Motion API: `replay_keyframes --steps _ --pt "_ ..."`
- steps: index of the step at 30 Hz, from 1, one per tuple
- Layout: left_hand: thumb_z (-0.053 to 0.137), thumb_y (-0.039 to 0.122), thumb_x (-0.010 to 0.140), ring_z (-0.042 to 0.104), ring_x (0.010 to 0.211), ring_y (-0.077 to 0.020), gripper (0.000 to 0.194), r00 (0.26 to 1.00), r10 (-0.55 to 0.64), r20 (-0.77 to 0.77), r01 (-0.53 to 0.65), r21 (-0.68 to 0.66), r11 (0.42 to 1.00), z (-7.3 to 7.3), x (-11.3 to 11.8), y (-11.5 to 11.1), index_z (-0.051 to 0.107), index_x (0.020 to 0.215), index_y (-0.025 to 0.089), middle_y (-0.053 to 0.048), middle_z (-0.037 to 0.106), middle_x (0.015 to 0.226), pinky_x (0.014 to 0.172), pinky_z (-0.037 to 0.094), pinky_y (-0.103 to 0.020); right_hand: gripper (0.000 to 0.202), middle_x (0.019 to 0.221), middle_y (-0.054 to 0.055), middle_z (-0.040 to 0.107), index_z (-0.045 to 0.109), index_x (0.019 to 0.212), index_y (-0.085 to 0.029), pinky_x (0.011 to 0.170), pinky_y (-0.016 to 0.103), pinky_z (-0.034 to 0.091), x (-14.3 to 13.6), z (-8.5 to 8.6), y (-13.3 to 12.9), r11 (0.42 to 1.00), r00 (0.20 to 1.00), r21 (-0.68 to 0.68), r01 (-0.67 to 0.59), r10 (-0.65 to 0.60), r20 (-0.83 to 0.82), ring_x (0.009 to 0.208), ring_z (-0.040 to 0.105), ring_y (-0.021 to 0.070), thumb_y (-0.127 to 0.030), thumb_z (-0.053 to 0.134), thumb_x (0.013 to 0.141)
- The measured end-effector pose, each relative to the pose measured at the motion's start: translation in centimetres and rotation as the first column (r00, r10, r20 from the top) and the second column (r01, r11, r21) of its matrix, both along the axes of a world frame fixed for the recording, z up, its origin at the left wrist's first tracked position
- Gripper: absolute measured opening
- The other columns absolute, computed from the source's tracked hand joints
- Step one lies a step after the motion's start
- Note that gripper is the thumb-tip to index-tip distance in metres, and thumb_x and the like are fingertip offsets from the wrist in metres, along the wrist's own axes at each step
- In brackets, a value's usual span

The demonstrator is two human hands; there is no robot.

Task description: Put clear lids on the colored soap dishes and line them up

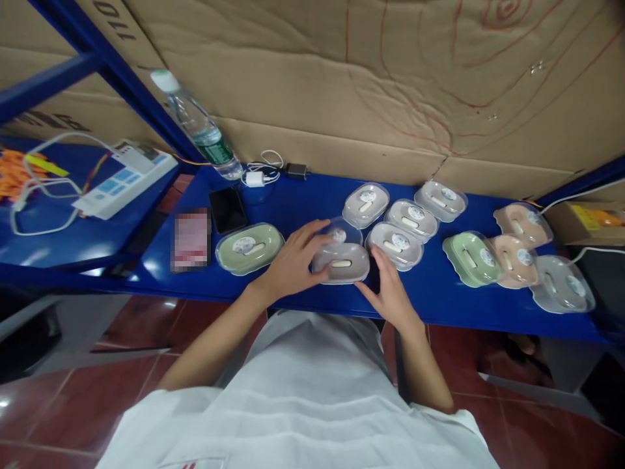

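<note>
In front of my body, a grey oval dish (361,268) with a small cream-coloured strip inside is between my two hands. A clear plastic lid (347,228) with a round sticker stands raised behind it. My left hand (299,255) has its fingers over the lid and its thumb at the dish's left front edge. My right hand (390,290) holds the dish's right end between thumb and fingers. To the left of my left hand lies a green lidded dish (250,249). Close by on the right is a grey lidded dish (396,244).
Several more lidded dishes in grey, green (471,259) and peach (525,225) lie behind and to the right on the blue table (312,195). At left are a phone (227,210), a water bottle (205,133), a white charger (256,178) and a power strip (127,182). Cardboard (293,85) walls the back.
</note>
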State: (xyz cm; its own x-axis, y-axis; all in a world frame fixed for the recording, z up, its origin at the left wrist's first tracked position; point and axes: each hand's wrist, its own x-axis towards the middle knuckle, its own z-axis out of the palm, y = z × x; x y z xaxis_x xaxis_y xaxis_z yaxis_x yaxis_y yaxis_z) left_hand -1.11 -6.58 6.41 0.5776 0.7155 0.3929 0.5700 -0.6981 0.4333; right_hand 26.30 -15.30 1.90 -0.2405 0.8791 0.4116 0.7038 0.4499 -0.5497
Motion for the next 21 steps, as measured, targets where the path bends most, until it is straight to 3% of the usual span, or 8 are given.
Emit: replay_keyframes --steps 3,5,12,17,21 --pt "0.069 0.023 0.093 0.044 0.161 -0.0360 0.047 0.982 -0.188 -0.034 0.188 -0.002 0.982 -0.3 -0.2 -1.4 0.058 0.139 0.023 -0.017 0.049 0.168 0.128 0.044 -0.057 0.088 0.185 0.008 0.018 0.014 0.177 -0.039 0.134 0.058 0.040 0.0 0.2 -0.1 0.999 1.000 0.047 -0.020 0.020 0.016 0.170 0.027 0.0324 -0.030 0.066 0.107" --pt "0.067 0.018 0.093 0.043 0.161 -0.0360 0.049 0.968 -0.249 -0.041 0.249 -0.011 0.968 -0.6 0.2 -1.6 0.058 0.141 0.022 -0.017 0.049 0.167 0.128 0.044 -0.058 0.081 0.186 0.005 0.012 0.021 0.176 -0.042 0.134 0.057 0.039 0.0 0.4 -0.1 0.999 0.999 0.037 -0.034 0.032 0.043 0.170 0.025 0.0321 -0.028 0.064 0.108" --pt "0.068 0.024 0.099 0.037 0.164 -0.0367 0.049 0.959 -0.284 -0.012 0.284 -0.013 0.959 -1.4 1.1 -0.5 0.057 0.146 0.021 -0.019 0.046 0.169 0.132 0.039 -0.062 0.070 0.180 0.008 0.034 0.030 0.174 -0.039 0.132 0.056 0.042 0.1 0.7 0.1 0.998 0.998 -0.042 -0.037 0.039 0.052 0.165 0.038 0.0295 -0.029 0.060 0.111" --pt "0.070 0.049 0.104 0.033 0.166 -0.0405 0.066 0.975 -0.219 -0.045 0.218 -0.033 0.975 -2.9 1.1 -0.6 0.048 0.160 0.022 -0.023 0.033 0.176 0.130 0.042 -0.065 0.072 0.181 0.006 0.033 0.029 0.175 -0.041 0.133 0.056 0.042 0.1 0.6 0.2 0.999 0.997 -0.028 -0.039 0.041 0.062 0.165 0.039 0.0300 -0.029 0.059 0.111" --pt "0.065 0.053 0.106 0.037 0.164 -0.0423 0.069 0.975 -0.186 -0.123 0.185 -0.020 0.983 -3.1 1.2 -0.8 0.045 0.165 0.025 -0.024 0.032 0.177 0.128 0.044 -0.064 0.073 0.180 0.004 0.036 0.029 0.174 -0.043 0.132 0.055 0.044 0.0 0.6 0.2 0.999 0.998 -0.004 -0.035 0.035 0.051 0.163 0.043 0.0298 -0.028 0.060 0.110"
